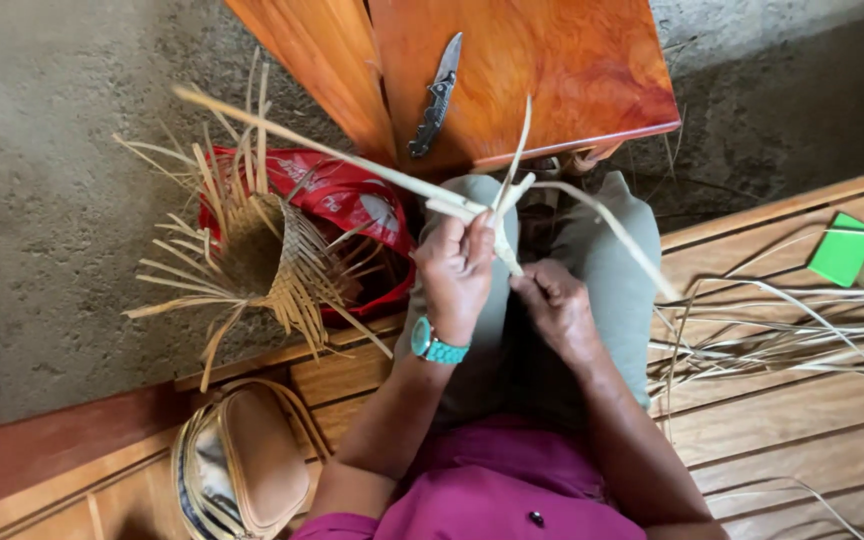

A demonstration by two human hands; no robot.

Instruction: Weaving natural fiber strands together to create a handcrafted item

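My left hand (457, 268), with a teal watch on its wrist, pinches several pale straw strips (352, 160) where they cross above my lap. Right beside it, my right hand (555, 305) grips the lower end of the same crossing. One long strip runs up to the left, another curves down to the right. I sit on a wooden bench (782, 400), knees in grey trousers.
A half-woven straw basket (262, 255) lies by a red bag (352, 205) on the concrete floor. A folding knife (436, 95) rests on a reddish wooden stool (572, 70). Loose strips (792, 320) and a green card (842, 250) lie on the bench; a beige handbag (242, 460) lower left.
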